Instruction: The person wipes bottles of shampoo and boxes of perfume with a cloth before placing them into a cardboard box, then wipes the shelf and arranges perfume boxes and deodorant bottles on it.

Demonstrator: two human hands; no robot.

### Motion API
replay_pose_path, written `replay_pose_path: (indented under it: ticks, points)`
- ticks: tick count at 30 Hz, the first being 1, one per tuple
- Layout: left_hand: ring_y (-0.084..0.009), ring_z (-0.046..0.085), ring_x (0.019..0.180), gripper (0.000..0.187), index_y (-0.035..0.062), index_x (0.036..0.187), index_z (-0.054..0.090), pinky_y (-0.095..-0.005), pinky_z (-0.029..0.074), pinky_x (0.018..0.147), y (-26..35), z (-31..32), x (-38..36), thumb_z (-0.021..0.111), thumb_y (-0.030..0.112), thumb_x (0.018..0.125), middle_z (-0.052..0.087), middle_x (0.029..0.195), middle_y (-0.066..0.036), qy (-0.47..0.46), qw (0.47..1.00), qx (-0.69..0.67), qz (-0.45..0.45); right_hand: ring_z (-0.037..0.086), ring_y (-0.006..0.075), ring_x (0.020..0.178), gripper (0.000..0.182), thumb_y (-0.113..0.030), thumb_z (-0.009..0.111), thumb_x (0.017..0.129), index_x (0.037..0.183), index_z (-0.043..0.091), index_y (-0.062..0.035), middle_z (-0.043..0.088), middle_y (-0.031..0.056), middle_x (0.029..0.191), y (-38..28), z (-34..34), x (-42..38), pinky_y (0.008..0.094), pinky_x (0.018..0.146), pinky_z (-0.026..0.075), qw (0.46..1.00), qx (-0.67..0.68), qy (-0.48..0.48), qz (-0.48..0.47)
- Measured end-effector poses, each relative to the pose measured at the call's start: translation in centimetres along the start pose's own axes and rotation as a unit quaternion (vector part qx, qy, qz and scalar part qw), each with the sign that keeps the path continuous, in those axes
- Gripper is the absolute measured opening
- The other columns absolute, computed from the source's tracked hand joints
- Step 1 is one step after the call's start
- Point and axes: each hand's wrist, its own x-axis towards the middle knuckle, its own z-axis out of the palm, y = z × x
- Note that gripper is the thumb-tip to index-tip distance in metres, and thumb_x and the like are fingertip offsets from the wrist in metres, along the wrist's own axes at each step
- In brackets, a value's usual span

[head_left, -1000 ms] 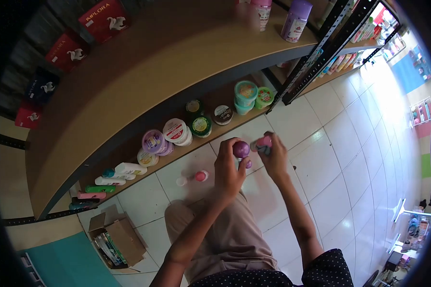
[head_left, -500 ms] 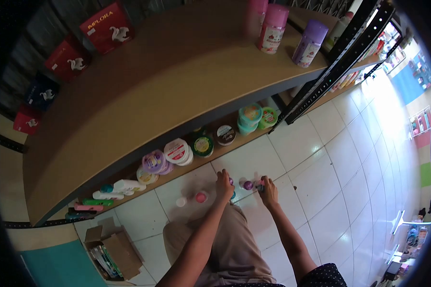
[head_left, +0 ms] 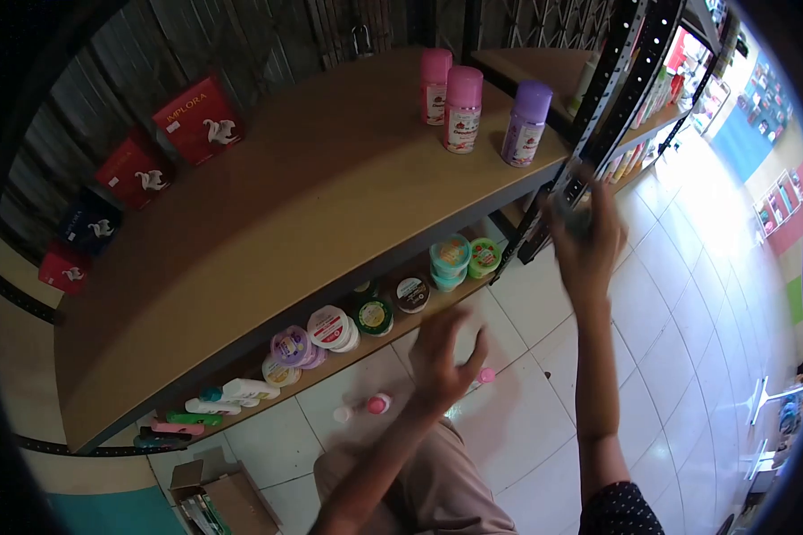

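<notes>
My left hand [head_left: 444, 364] is over the floor below the shelf edge, fingers curved and thumb apart, with nothing visible between them. Raised beside the black metal post, my right hand [head_left: 587, 236] is blurred and closed around a dark greenish item I cannot make out. Near my left hand, a pink-capped bottle [head_left: 484, 375] is on the tiles. A round pink-topped item [head_left: 378, 404] and a small white one [head_left: 343, 415] are farther left on the floor. Two pink bottles [head_left: 462, 111] [head_left: 434, 87] and a purple bottle [head_left: 526, 125] stand on the upper shelf.
The brown shelf [head_left: 285, 232] holds red boxes [head_left: 198, 120] and a dark blue box [head_left: 89, 221] at the left. Tubs [head_left: 328, 327] and tubes line the lower shelf [head_left: 401, 328]. A black perforated post [head_left: 598, 116] rises at right. An open carton [head_left: 236, 508] sits lower left.
Both hands have risen from the floor items, the right one up to the post and the left one slightly with its fingers spreading. The purple-capped bottle on the floor is no longer visible.
</notes>
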Motion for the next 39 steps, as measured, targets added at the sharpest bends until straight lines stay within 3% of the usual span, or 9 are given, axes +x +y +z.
replay_pose_path:
  ticks: [4, 11, 14, 18, 20, 22, 26, 29, 39]
  points:
    - [-0.0278, 0.049, 0.093, 0.053, -0.0005, 0.115, 0.039, -0.0334, 0.040, 0.072, 1.9, 0.4, 15.0, 0.064, 0.016, 0.071, 0.050, 0.099, -0.014, 0.154, 0.986, 0.020, 0.061, 0.057, 0.0304, 0.081, 0.045, -0.019, 0.066, 0.065, 0.107, 0.051, -0.0109, 0.057, 0.0155, 0.088, -0.3, 1.9, 7.2, 0.0364, 0.068, 0.045, 0.992, -0.050, 0.041, -0.105]
    - [-0.0347, 0.050, 0.094, 0.043, 0.0048, 0.113, 0.044, -0.0404, 0.043, 0.078, -0.7, 2.7, 22.0, 0.060, 0.013, 0.073, 0.047, 0.105, -0.018, -0.032, 0.997, 0.074, -0.013, 0.056, 0.0351, 0.076, 0.043, -0.023, 0.066, 0.064, 0.104, 0.052, -0.0125, 0.060, 0.0162, 0.079, 0.4, 3.1, 8.3, 0.0402, 0.066, 0.045, 0.989, -0.082, -0.050, -0.111]
    - [-0.0355, 0.052, 0.089, 0.036, 0.0046, 0.106, 0.048, -0.0410, 0.044, 0.075, -1.3, 2.7, 21.5, 0.060, 0.010, 0.072, 0.049, 0.101, -0.018, 0.024, 0.998, 0.049, 0.034, 0.058, 0.0334, 0.076, 0.040, -0.018, 0.067, 0.063, 0.100, 0.053, -0.0110, 0.060, 0.0161, 0.079, -0.7, 1.7, 6.8, 0.0376, 0.066, 0.046, 0.992, -0.069, -0.049, -0.098]
    - [-0.0353, 0.052, 0.088, 0.034, 0.0044, 0.104, 0.049, -0.0398, 0.043, 0.073, 2.2, -0.3, 17.7, 0.060, 0.007, 0.071, 0.050, 0.096, -0.017, 0.057, 0.998, -0.026, 0.012, 0.061, 0.0240, 0.075, 0.040, -0.011, 0.068, 0.062, 0.098, 0.053, -0.0089, 0.060, 0.0118, 0.076, -1.5, -0.5, 2.1, 0.0302, 0.066, 0.046, 0.997, 0.060, 0.004, -0.043]
    - [-0.0222, 0.056, 0.087, 0.040, 0.0035, 0.104, 0.052, -0.0313, 0.049, 0.071, 2.4, -0.8, 15.4, 0.065, 0.002, 0.066, 0.051, 0.101, -0.013, 0.063, 0.987, -0.146, 0.024, 0.061, 0.0206, 0.074, 0.040, -0.009, 0.069, 0.061, 0.097, 0.053, -0.0081, 0.060, 0.0105, 0.075, -1.1, -1.1, -0.8, 0.0282, 0.066, 0.046, 0.996, 0.091, 0.011, -0.002]
    - [-0.0311, 0.053, 0.086, 0.037, 0.0028, 0.103, 0.051, -0.0348, 0.043, 0.071, 3.5, -2.1, 11.6, 0.062, 0.003, 0.068, 0.052, 0.092, -0.015, 0.045, 0.987, -0.154, 0.003, 0.061, 0.0176, 0.074, 0.040, -0.009, 0.070, 0.060, 0.096, 0.053, -0.0076, 0.060, 0.0092, 0.074, 0.3, -0.9, -4.2, 0.0274, 0.066, 0.046, 0.992, 0.112, -0.052, 0.036]
    - [-0.0285, 0.054, 0.086, 0.039, 0.0034, 0.104, 0.051, -0.0327, 0.044, 0.072, 3.2, -1.6, 3.5, 0.063, 0.004, 0.068, 0.052, 0.096, -0.014, 0.031, 0.991, -0.113, -0.060, 0.060, 0.0261, 0.071, 0.040, -0.008, 0.070, 0.057, 0.093, 0.053, -0.0081, 0.060, 0.0111, 0.075, 4.3, 1.1, -11.2, 0.0302, 0.065, 0.046, 0.962, 0.061, -0.234, 0.127]
    - [-0.0213, 0.054, 0.087, 0.040, 0.0029, 0.103, 0.052, -0.0299, 0.047, 0.071, 0.3, 0.3, -1.8, 0.066, 0.003, 0.066, 0.052, 0.097, -0.011, -0.027, 0.985, -0.098, -0.137, 0.059, 0.0313, 0.070, 0.038, -0.011, 0.068, 0.058, 0.091, 0.052, -0.0087, 0.060, 0.0127, 0.075, 8.4, 4.1, -16.7, 0.0355, 0.063, 0.046, 0.941, 0.020, -0.308, 0.138]
    - [-0.0329, 0.052, 0.083, 0.036, 0.0059, 0.090, 0.042, -0.0402, 0.043, 0.069, -12.5, 5.9, -13.3, 0.064, 0.001, 0.062, 0.048, 0.090, -0.012, -0.333, 0.893, 0.135, -0.271, 0.058, 0.0322, 0.072, 0.035, -0.010, 0.066, 0.056, 0.087, 0.049, -0.0129, 0.059, 0.0129, 0.073, 15.1, 8.7, -25.1, 0.0409, 0.059, 0.045, 0.838, -0.159, -0.500, 0.153]
